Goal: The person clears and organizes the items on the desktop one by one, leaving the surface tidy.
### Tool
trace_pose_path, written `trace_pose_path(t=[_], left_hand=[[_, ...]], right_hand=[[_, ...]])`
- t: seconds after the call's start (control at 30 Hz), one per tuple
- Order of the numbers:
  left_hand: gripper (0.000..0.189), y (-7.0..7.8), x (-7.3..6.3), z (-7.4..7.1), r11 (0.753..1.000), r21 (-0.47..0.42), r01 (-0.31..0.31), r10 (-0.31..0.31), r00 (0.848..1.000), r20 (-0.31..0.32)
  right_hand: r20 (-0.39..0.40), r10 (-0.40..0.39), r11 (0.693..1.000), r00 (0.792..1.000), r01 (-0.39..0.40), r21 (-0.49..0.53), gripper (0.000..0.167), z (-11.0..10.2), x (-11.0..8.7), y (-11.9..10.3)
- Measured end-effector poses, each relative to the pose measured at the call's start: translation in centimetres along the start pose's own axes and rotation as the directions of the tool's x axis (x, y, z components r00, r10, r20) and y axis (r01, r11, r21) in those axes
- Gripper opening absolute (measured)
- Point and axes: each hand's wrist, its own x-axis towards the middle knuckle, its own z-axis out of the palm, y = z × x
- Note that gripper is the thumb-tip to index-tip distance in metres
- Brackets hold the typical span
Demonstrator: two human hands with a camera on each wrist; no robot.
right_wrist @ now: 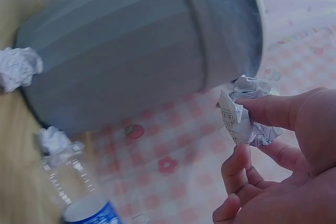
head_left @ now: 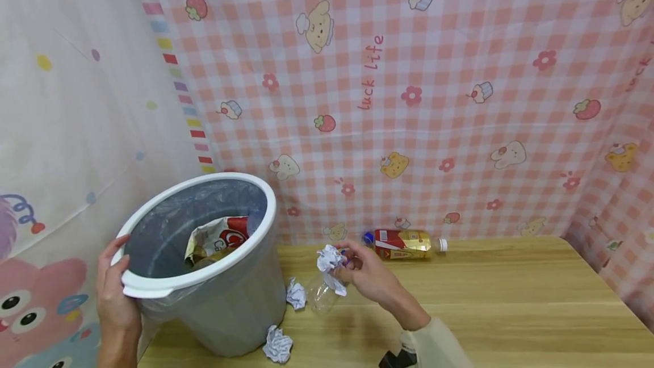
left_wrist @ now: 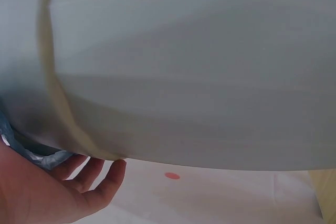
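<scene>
A grey trash bin (head_left: 237, 311) with a white rim and clear liner stands tilted on the left of the table. At its rim, my left hand (head_left: 118, 297) grips the near left side, fingers over the edge. In the left wrist view the fingers (left_wrist: 110, 184) are against the bin's side. My right hand (head_left: 375, 274) pinches a crumpled paper ball (head_left: 329, 258) between thumb and fingers, in the air right of the bin. Print shows on this paper in the right wrist view. Inside the bin lies a red and white wrapper (head_left: 217, 240), above other contents partly hidden by the rim.
Two crumpled paper balls, one (head_left: 296, 294) beside the bin and one (head_left: 278, 345) nearer me, lie on the wooden table (head_left: 501, 311). A clear plastic bottle (head_left: 322, 298) lies below my right hand. Against the checked curtain (head_left: 460, 146) lies a red and yellow labelled bottle (head_left: 403, 243).
</scene>
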Motion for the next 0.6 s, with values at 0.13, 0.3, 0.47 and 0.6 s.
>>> trace_pose_path(t=[0.13, 0.3, 0.47, 0.6], left_hand=[[0.041, 0.1, 0.0, 0.0, 1.0, -0.025, 0.001, -0.002, 1.0, -0.003], [0.041, 0.0, 0.0, 0.0, 0.999, -0.043, 0.001, -0.002, 1.0, -0.001], [0.041, 0.1, 0.0, 0.1, 0.999, -0.048, 0.003, -0.003, 1.0, -0.006], [0.041, 0.1, 0.0, 0.1, 0.999, -0.048, 0.001, -0.001, 1.0, -0.004]], right_hand=[[0.0, -0.023, 1.0, 1.0, 0.023, -0.016, 0.043, 0.0, 0.6, -1.5], [0.013, -0.048, 0.999, 0.999, 0.048, -0.021, 0.041, 0.1, 1.3, -3.4], [0.039, -0.076, 0.997, 0.996, 0.076, 0.001, 0.038, 0.4, 1.7, -5.4], [0.058, -0.094, 0.995, 0.994, 0.092, 0.039, 0.04, 0.5, 2.0, -6.6]])
